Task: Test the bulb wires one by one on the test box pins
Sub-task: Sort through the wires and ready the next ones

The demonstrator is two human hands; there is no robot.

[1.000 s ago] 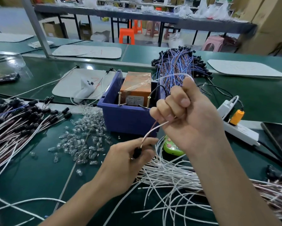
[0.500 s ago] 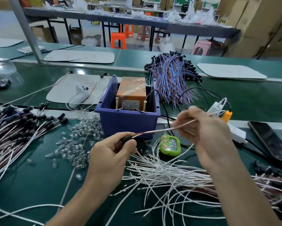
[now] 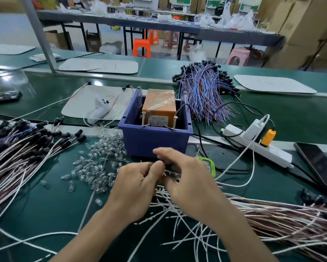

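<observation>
Dropped: right grip (image 3: 187, 182), now meeting left grip (image 3: 134, 188) before test box (image 3: 155, 142); both pinch bulb wire (image 3: 170, 173).

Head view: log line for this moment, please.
left hand + right hand: together above white wire pile, in front of blue bin | grip: unclear | test box pins: no wire touching

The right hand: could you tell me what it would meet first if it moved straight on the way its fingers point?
Probably the left hand: the right hand points left at its fingertips, nearly touching them. Depth is unclear; the blue bin lies beyond.
</observation>
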